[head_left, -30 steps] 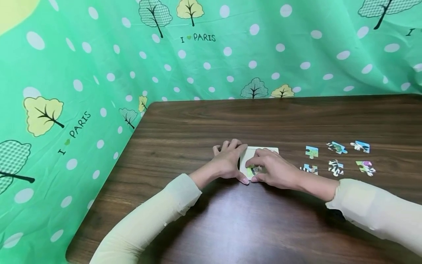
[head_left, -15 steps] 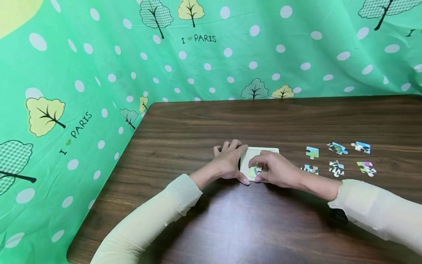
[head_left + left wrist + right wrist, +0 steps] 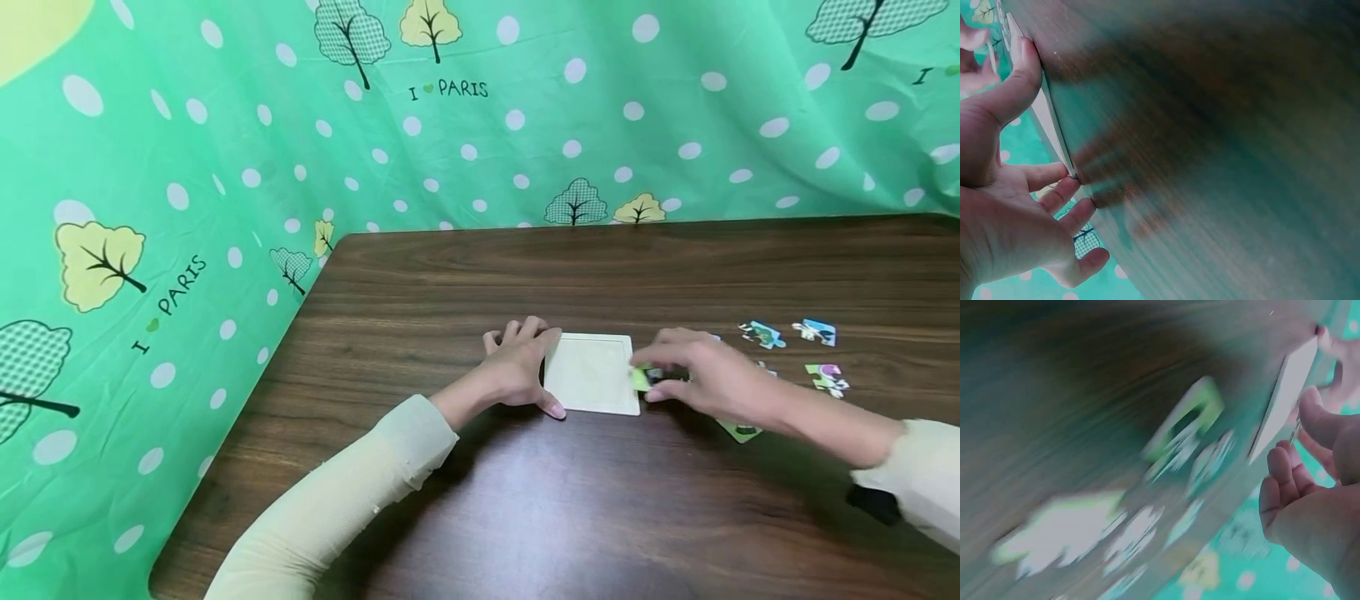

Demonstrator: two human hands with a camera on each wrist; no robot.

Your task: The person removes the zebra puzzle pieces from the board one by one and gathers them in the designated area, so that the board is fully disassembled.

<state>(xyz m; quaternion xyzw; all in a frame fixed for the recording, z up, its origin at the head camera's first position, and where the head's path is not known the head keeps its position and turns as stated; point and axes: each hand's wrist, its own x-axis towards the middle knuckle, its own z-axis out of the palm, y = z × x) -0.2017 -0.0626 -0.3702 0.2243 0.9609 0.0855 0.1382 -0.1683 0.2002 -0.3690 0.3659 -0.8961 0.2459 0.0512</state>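
Observation:
A cream puzzle tray (image 3: 592,375) with a raised rim lies flat on the table. My left hand (image 3: 517,367) is spread along its left side, the thumb at the near corner and the index finger at the far one. In the left wrist view the same hand (image 3: 1016,212) touches the tray's edge (image 3: 1049,122) with extended fingers. Just off the tray's right edge, my right hand (image 3: 705,371) pinches a green puzzle piece (image 3: 640,379) between thumb and fingers. The right wrist view, blurred by motion, shows that hand (image 3: 1322,475) with the piece seen edge-on.
Loose puzzle pieces lie to the right: a blue one (image 3: 817,331), a green-blue one (image 3: 762,334) and a purple-green one (image 3: 827,379). Another green piece (image 3: 738,431) shows beneath the right wrist, and others are partly hidden. A green curtain (image 3: 480,125) borders the dark wooden table (image 3: 465,275).
My right hand has slid the green puzzle piece rightward within the tray, then carried it out past the right edge. The left hand has stayed in place.

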